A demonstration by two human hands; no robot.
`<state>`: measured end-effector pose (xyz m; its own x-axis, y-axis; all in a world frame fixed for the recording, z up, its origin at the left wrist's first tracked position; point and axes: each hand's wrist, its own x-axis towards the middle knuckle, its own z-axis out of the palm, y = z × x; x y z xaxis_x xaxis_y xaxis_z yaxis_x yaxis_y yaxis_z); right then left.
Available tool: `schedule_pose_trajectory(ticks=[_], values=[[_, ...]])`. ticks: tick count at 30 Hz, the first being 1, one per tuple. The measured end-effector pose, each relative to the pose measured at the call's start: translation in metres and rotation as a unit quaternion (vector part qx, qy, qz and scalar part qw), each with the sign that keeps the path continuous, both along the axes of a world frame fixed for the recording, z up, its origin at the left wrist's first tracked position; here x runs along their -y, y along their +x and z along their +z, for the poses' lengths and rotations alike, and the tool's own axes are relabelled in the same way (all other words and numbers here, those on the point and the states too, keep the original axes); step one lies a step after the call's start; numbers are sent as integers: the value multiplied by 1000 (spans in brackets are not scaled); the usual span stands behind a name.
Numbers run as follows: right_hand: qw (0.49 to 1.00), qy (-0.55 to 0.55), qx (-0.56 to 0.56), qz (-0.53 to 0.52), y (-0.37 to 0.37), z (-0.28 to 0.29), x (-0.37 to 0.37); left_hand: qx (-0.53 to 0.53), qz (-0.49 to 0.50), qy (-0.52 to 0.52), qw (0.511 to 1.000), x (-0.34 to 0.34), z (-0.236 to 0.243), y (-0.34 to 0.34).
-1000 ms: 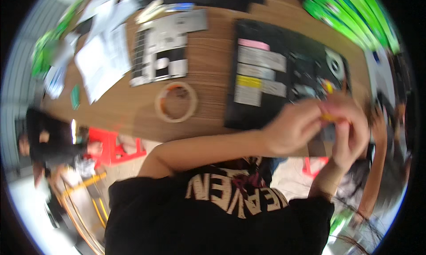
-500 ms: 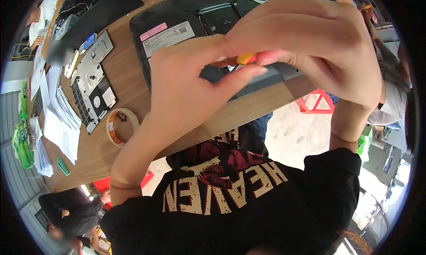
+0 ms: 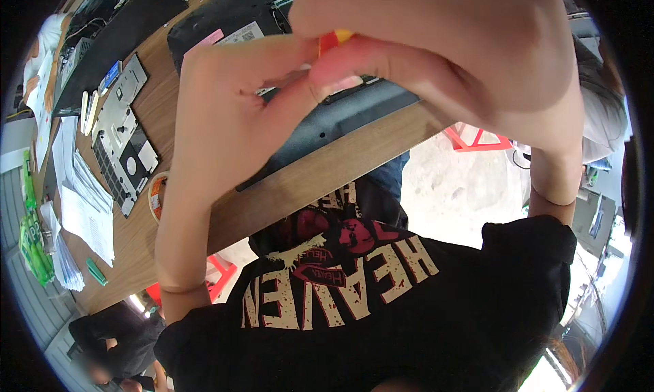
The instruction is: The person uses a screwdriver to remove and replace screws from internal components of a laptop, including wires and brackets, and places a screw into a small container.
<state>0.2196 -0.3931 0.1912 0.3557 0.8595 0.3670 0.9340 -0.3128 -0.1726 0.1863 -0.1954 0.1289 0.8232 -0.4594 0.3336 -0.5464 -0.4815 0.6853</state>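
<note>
My right hand point(image 3: 463, 58) arches over the table with its thumb and fingers closed round a small red-and-yellow handle point(image 3: 334, 41). Whatever tip this tool has is hidden behind the fingers. Close against it, my left hand point(image 3: 221, 109) has thumb and forefinger pinched together. What the left fingers hold, if anything, cannot be made out. Both hands hover above a black laptop base point(image 3: 323, 129), which carries a white label point(image 3: 242, 34) and a pink sticker point(image 3: 204, 44). The hands cover most of its middle.
Left on the wooden table point(image 3: 306, 170) lie a detached laptop cover point(image 3: 126, 136), papers point(image 3: 85, 208), a tape roll point(image 3: 157, 194) partly behind my left forearm, and a small green object point(image 3: 97, 271). A red stool point(image 3: 477, 140) stands beyond the table edge. Other people are nearby.
Both hands have shifted left and upward in the picture, with the red-and-yellow handle still between the fingers. The table and its things appear farther left, and my left forearm now covers more of the tape roll.
</note>
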Motion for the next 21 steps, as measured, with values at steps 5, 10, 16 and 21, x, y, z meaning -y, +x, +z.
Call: schedule_pose_trajectory(ticks=[5,10,16,21], values=[[998,14,42,-34,-16,-6,1,51,-89,4,995,-3,2,20],[996,17,60,-68,-30,-10,7,-32,-166,106,980,-8,10,44],[996,-16,50,-74,-23,2,11,-122,-286,11,950,2,6,58],[996,-72,38,-46,-7,16,10,-98,-274,118,949,-14,10,66]])
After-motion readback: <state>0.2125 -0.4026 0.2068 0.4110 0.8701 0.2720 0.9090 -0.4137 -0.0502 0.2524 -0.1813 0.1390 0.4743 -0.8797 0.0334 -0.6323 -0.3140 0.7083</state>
